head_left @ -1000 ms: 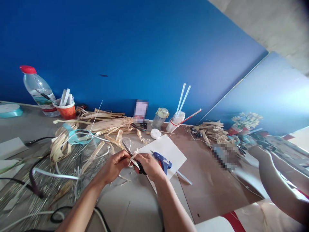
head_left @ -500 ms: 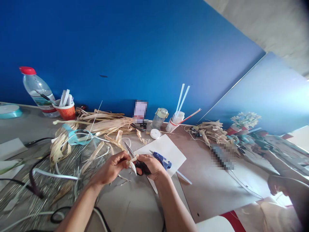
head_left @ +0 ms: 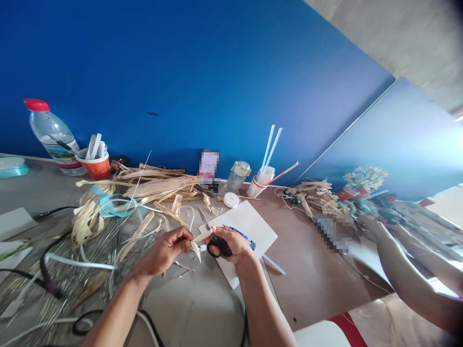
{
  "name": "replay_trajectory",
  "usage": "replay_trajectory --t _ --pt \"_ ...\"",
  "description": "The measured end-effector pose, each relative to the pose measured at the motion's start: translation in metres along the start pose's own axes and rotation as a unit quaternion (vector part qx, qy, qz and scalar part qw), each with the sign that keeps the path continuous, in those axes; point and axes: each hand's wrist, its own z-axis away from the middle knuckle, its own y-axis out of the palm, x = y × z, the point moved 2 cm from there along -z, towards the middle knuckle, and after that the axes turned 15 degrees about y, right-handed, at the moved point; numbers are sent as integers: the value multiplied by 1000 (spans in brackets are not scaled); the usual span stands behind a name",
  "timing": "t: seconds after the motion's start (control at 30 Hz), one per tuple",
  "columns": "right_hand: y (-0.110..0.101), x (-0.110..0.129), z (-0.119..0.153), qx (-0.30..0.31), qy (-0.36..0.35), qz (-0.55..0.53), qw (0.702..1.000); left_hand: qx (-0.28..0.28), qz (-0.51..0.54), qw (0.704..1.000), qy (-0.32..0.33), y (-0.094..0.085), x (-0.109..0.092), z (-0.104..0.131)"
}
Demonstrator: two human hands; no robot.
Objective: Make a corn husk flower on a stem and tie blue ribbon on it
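Between my two hands a small pale strip of dried husk (head_left: 201,236) is stretched, with a folded piece (head_left: 196,251) hanging below it. My left hand (head_left: 170,248) pinches its left end. My right hand (head_left: 231,243) holds black-handled scissors (head_left: 221,246), their blades pointing up and left, and its thumb and finger touch the strip's right end. Just behind my right hand a blue glue gun (head_left: 241,236) lies on a white sheet (head_left: 262,229), partly hidden by the hand.
Dried husks (head_left: 162,185), a blue ribbon (head_left: 110,205) and thin wires (head_left: 97,260) spread leftward. Behind stand a bottle (head_left: 54,137), an orange cup (head_left: 97,167), a jar (head_left: 237,177) and a white cup (head_left: 256,187). Another person's arms (head_left: 401,270) reach in at right.
My right hand has moved slightly right, away from my left, and the strip between them shows longer. The scissors have shifted right too. The other person's arms have moved further in over the table.
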Motion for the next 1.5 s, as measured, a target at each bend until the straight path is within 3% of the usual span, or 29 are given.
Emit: replay_trajectory --t 0.23,0.4,0.53,0.67,0.8,0.97,1.13,1.33,1.4,1.5 --pt "-7 8 8 -64 34 -28 997 -22 61 998 7 -3 -5 2" --pt "-20 20 13 -216 -11 -16 976 -58 145 988 -6 -7 0 5" --pt "-9 24 6 -350 -18 226 909 -104 191 976 5 -9 9 6" --pt "10 28 -8 -392 -21 404 826 -125 229 965 -1 -9 11 5" --pt "23 33 -25 -419 39 550 721 -141 262 955 3 -8 6 4" --pt "30 42 -38 -419 74 580 695 -134 291 947 36 -9 7 4" --pt "35 45 -35 -395 87 601 689 -149 296 942 49 -10 9 4" --pt "38 47 -10 -359 53 618 697 -135 284 948 49 -9 12 4" --pt "41 47 1 -354 -13 585 729 -125 267 955 38 -9 16 4" --pt "48 43 17 -296 -105 424 850 -135 256 957 23 -10 20 4"
